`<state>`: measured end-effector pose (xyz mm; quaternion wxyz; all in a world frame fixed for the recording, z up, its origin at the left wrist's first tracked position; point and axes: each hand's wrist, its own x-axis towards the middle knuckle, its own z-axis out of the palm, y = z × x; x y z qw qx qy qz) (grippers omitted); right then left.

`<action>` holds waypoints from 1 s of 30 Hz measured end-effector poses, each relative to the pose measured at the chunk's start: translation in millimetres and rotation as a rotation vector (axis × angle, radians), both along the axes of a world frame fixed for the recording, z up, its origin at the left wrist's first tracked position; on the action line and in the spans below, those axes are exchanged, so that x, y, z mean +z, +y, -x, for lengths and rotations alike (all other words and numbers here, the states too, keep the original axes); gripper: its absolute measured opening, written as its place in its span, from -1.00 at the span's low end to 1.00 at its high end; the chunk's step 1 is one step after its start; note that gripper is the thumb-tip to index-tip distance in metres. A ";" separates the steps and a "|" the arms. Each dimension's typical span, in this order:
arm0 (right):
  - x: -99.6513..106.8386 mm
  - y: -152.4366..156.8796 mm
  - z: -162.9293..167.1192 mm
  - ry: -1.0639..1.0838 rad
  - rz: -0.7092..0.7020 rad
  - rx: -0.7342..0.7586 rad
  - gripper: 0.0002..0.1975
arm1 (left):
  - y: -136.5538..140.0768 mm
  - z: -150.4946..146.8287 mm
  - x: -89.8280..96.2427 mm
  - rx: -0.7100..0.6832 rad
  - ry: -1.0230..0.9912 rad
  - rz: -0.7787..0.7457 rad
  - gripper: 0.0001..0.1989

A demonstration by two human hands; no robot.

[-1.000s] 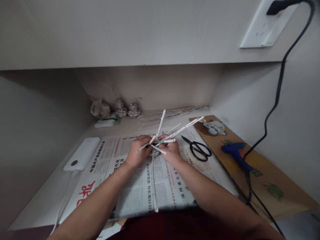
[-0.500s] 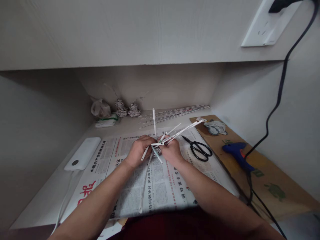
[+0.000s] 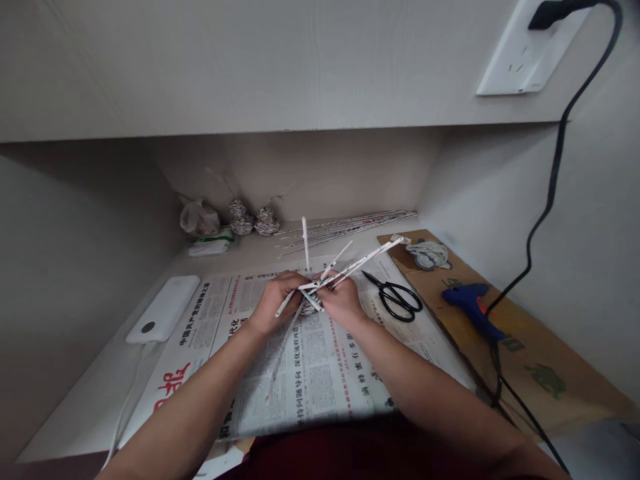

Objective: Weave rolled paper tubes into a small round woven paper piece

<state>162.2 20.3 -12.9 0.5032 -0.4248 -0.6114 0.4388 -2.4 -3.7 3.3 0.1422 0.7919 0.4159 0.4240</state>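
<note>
Between my two hands is a small woven piece of rolled paper sticks [image 3: 311,307], its white ends sticking out in several directions. My left hand [image 3: 275,300] grips its left side with curled fingers. On the other side my right hand [image 3: 343,300] pinches it near the crossing of the sticks. One stick points straight up, a long pair slants up to the right, and another trails down toward me over the newspaper [image 3: 330,380]. The fingertips are partly hidden by the sticks. Black-handled scissors [image 3: 397,300] lie just right of my right hand.
A blue glue gun [image 3: 473,310] rests on cardboard [image 3: 540,360] at right, its black cord rising to a wall socket [image 3: 530,53]. Two woven gourd shapes [image 3: 267,221] and loose paper sticks [image 3: 345,229] lie behind. A white power bank [image 3: 164,310] is at left. A cabinet panel [image 3: 280,67] overhangs.
The woven piece has turned slightly in my hands. The trailing stick has swung left and a short stick at the front has shifted left. Both hands keep their hold.
</note>
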 end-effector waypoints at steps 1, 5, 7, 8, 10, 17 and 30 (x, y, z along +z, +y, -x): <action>-0.2 0.1 0.2 0.003 0.007 -0.001 -0.94 | -0.3 -0.4 -0.7 0.012 -0.007 0.004 -0.81; -3.0 1.7 0.1 -0.009 0.033 -0.007 -0.90 | -0.1 -4.4 -4.9 0.141 -0.081 0.067 -0.87; -4.8 2.5 -0.5 -0.031 0.030 -0.006 -0.89 | 0.8 -6.9 -6.4 0.212 -0.149 0.112 -0.88; -5.7 2.8 -0.8 -0.047 0.021 -0.007 -0.88 | 1.3 -7.9 -6.7 0.235 -0.183 0.132 -0.84; -7.2 3.2 -1.1 -0.078 -0.002 -0.023 -0.88 | 2.5 -9.0 -6.6 0.254 -0.232 0.178 -0.70; -8.9 2.8 -0.1 -0.049 0.002 -0.028 -0.89 | 3.7 -7.1 -1.3 0.173 -0.284 0.300 -0.87; -9.0 -1.8 3.1 -0.035 0.046 -0.032 -0.85 | 0.5 0.1 -6.0 0.176 -0.183 0.259 -0.93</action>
